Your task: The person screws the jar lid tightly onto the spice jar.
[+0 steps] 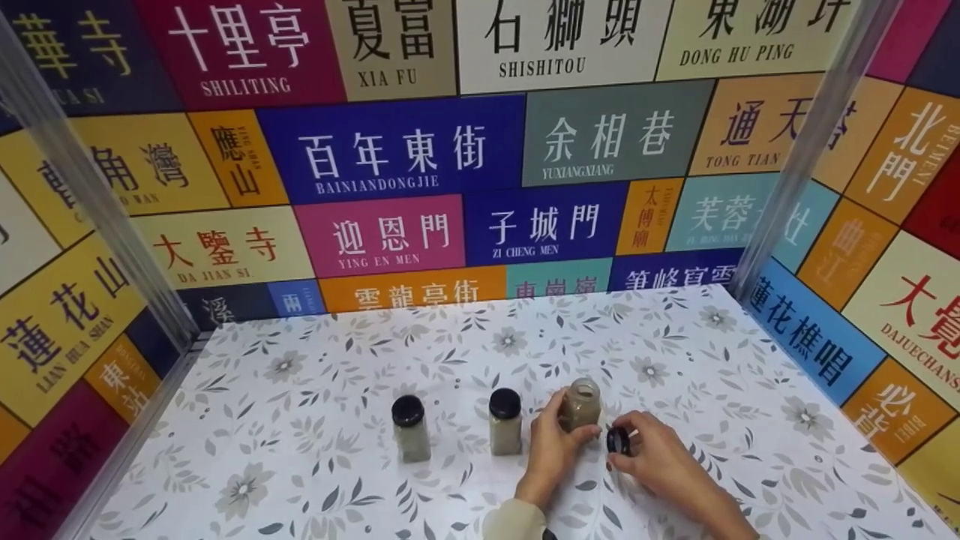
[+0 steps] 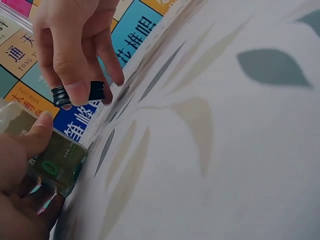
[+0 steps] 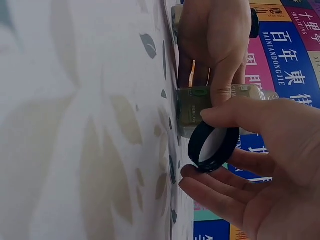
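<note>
**Uncapped jar (image 1: 585, 409) in one hand, black cap (image 1: 618, 441) in the other**

Nearer the right edge of the surface (image 1: 322, 375) than the left, and well in from the far edge, the left hand (image 1: 553, 439) curls fingers and thumb round the jar's body. The right hand (image 1: 652, 446) pinches the cap by its rim. The jar looks like glass: probably stiff, smooth, rather slippery and breakable, so its flat sides below the neck should give the surest hold. The cap is likely light and rigid, best taken by its ribbed rim.
</note>
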`<state>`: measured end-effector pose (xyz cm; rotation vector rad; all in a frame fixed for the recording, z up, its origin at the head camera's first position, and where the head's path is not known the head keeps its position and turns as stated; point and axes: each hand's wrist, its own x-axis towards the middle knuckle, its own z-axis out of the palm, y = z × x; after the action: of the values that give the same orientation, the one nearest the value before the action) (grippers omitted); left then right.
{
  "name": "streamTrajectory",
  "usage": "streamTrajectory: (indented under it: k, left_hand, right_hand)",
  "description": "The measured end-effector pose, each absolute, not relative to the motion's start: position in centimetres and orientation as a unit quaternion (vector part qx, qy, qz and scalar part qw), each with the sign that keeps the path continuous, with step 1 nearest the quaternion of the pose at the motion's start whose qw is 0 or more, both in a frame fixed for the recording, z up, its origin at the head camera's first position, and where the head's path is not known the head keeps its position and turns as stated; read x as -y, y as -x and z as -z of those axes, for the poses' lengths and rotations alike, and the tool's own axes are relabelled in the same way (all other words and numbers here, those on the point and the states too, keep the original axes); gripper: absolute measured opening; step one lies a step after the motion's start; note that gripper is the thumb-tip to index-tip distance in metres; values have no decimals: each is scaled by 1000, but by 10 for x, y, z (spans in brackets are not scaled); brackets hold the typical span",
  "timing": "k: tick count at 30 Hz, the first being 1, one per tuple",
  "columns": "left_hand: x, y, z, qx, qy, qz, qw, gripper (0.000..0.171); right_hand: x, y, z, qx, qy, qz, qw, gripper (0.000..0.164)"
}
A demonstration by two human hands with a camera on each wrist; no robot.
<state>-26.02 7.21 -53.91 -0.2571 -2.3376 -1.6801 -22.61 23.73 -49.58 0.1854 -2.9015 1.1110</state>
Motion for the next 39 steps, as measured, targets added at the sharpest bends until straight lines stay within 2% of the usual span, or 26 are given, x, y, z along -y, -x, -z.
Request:
streamTrajectory:
  k: [6, 11, 15, 21, 25, 35, 39]
  left_hand:
    - [-71, 260, 542, 804, 96, 572, 133, 62]
    - [-69, 259, 545, 790, 105, 594, 113, 64]
    - [-69, 259, 545, 775, 114, 616, 85, 63]
    - [-67, 259, 545, 775, 109, 617, 77, 64]
    - [-67, 260, 545, 778, 103, 616, 74, 66]
    - [-67, 259, 543, 768, 95, 630, 69, 65]
    - [-68, 259, 544, 769, 95, 628, 75, 63]
  right_hand:
    - [-238, 228, 487, 935, -21, -352, 49, 38]
    - [-238, 231, 478, 925, -10, -367, 100, 38]
    - [-235, 233, 474, 898, -18, -411, 156, 41]
    - [-226, 238, 470, 869, -64, -440, 216, 48]
    - [-218, 242, 465, 860, -76, -451, 226, 47]
    - [-204, 246, 453, 863, -18, -463, 199, 42]
    - [-202, 247, 456, 857, -29, -473, 203, 39]
